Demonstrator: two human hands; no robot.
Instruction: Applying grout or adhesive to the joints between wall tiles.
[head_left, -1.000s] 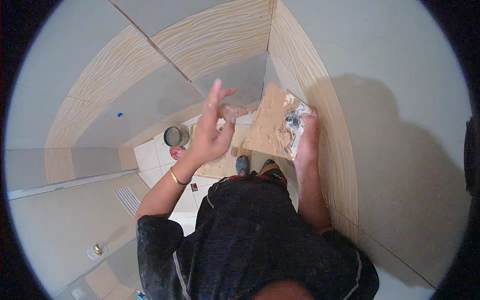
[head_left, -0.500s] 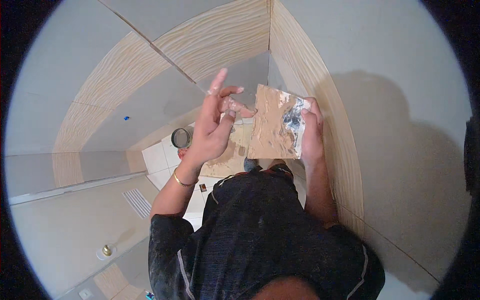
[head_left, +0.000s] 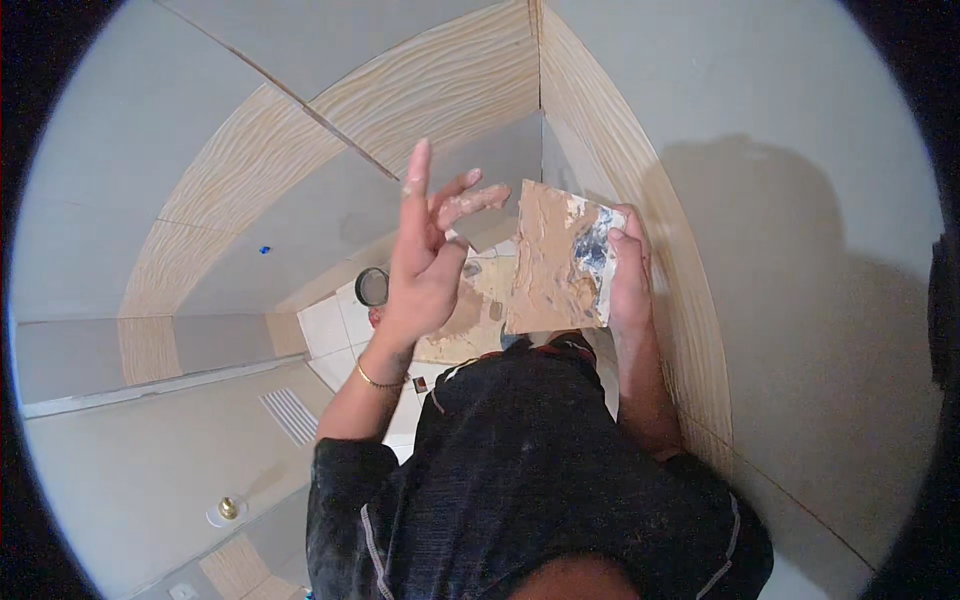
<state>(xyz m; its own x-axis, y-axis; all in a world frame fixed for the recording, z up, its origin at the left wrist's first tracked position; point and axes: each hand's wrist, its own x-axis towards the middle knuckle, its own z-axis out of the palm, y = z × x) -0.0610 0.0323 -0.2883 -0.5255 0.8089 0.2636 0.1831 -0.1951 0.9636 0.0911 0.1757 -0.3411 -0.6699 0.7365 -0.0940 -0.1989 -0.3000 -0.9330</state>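
Fingers (head_left: 414,190) of our left hand (head_left: 422,285) are spread and paste-smeared, one straight and others bent, gripping nothing. Those of our right hand (head_left: 628,275) grip one smeared board (head_left: 548,265) by its right edge, the thumb on its coated face.

Two tiled walls meet beyond the board: the right wall (head_left: 830,340) past our right hand, the left wall (head_left: 310,212) up and to the left. Two rippled bands (head_left: 440,85) cross them, one on each. Our dark shirt (head_left: 540,460) lies nearer us than the board, and one stained sheet (head_left: 455,350) lies lower, to its left.

We hold the board in front of us, its long axis running away from our body toward the corner, coated face up to our view. Its left and far edges stand free, with a narrow gap before our left fingertips.

Left of the board, on the floor, stands one round bucket (head_left: 359,290); nearer us is one bracelet (head_left: 378,384) on our left wrist.
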